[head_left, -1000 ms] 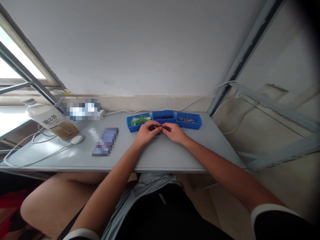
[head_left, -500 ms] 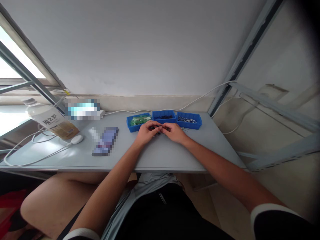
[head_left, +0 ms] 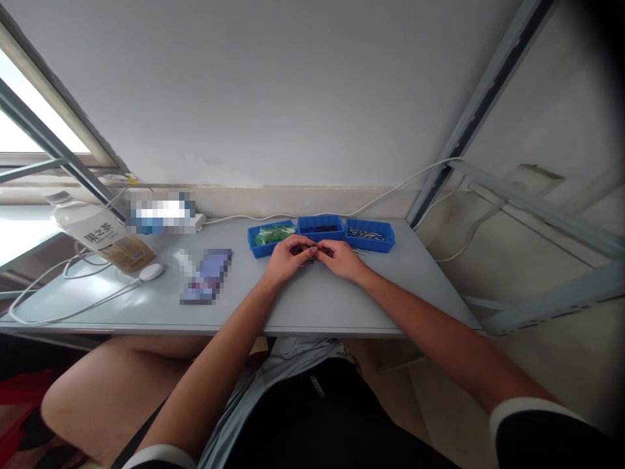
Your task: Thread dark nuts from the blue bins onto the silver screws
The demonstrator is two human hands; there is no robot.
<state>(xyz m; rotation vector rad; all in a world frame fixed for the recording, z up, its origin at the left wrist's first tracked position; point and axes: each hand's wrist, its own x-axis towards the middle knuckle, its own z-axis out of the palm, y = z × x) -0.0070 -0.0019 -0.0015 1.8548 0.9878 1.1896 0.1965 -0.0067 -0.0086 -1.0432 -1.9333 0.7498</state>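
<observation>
My left hand (head_left: 289,258) and my right hand (head_left: 338,256) meet fingertip to fingertip over the grey table (head_left: 322,306). Both are closed in a pinch, and what lies between the fingers is too small and too covered to name. Small dark bits show under the fingers. Just behind the hands stand three blue bins: the left bin (head_left: 256,251) has green pieces (head_left: 274,233) in it, the middle bin (head_left: 312,221) small black pieces (head_left: 322,228), the right bin (head_left: 385,246) thin metallic pieces (head_left: 364,234). A few thin pieces lie on the table by my right hand.
To the left a tilted drink bottle (head_left: 105,234) stands beside a round white object (head_left: 151,272) on a cable. A blurred purple item (head_left: 209,277) lies nearer the middle. A white cable (head_left: 390,193) runs along the wall. Metal frame posts (head_left: 481,111) border the table.
</observation>
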